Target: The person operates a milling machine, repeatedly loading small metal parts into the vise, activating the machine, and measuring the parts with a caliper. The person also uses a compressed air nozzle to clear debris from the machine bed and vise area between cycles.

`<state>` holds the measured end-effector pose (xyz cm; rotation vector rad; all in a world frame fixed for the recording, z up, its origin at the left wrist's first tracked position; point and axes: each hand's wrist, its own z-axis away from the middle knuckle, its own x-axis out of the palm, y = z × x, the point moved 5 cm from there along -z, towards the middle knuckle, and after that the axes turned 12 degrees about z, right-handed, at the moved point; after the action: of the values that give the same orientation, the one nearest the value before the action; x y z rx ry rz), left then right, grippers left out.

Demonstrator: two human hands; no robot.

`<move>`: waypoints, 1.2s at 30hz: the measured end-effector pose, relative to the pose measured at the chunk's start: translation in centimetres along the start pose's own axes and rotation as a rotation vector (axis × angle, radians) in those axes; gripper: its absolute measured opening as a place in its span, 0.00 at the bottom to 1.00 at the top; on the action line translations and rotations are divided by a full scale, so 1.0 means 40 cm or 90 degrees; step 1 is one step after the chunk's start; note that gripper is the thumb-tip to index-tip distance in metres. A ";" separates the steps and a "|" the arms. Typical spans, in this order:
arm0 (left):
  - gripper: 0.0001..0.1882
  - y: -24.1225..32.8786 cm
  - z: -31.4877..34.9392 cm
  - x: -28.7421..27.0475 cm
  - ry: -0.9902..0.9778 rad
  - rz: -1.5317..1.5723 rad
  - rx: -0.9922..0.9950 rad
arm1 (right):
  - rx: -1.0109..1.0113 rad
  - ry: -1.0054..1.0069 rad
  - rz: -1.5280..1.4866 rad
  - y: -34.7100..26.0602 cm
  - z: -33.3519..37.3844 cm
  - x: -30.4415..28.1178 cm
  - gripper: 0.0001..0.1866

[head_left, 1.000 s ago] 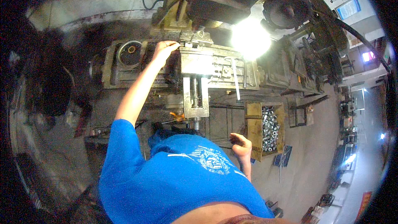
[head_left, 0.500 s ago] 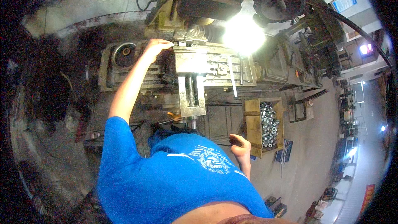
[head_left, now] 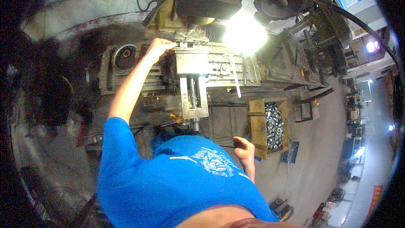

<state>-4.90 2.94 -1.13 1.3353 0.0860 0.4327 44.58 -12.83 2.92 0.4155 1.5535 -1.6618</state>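
my left hand [head_left: 158,46] – fingertips pinched on small metal part [head_left: 182,43], nudged left along the machine vise [head_left: 194,65] | right hand [head_left: 244,148] loosely curled, empty, unmoved near box of nuts [head_left: 273,126]

Lamp glare [head_left: 244,37] hides the machine table [head_left: 211,61] behind.

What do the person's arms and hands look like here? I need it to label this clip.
Both arms are bare from the short sleeves of a bright blue T-shirt with a pale printed design on it. The left hand and the right hand are bare, with no gloves. No watch, ring or wristband can be made out.
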 end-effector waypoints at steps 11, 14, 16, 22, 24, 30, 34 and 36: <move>0.16 0.003 -0.020 0.015 0.047 -0.022 0.071 | -0.015 -0.023 0.016 -0.003 -0.020 -0.011 0.24; 0.16 0.017 -0.001 0.033 0.042 -0.067 0.050 | -0.016 -0.021 0.004 0.014 -0.026 -0.001 0.24; 0.17 0.026 0.025 0.020 0.073 -0.092 0.003 | -0.008 -0.018 -0.008 0.020 -0.034 0.003 0.24; 0.22 0.044 0.181 -0.163 0.141 -0.150 0.265 | -0.018 0.010 -0.025 0.023 -0.048 -0.035 0.23; 0.22 0.048 0.253 -0.200 0.246 -0.409 0.240 | -0.036 0.013 -0.070 0.051 -0.054 -0.026 0.23; 0.34 0.029 0.353 -0.180 0.308 -0.817 0.083 | -0.127 -0.012 0.037 -0.021 -0.089 -0.017 0.22; 0.29 0.035 0.327 -0.123 0.269 -0.904 0.094 | -0.113 -0.042 0.045 -0.012 -0.109 -0.014 0.22; 0.24 0.020 0.316 -0.145 0.273 -0.915 0.119 | -0.125 -0.033 0.023 0.007 -0.110 -0.007 0.23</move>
<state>-6.59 -10.62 1.64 1.0265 1.3645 -0.5420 43.74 -8.57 2.11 0.2927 1.6425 -1.4657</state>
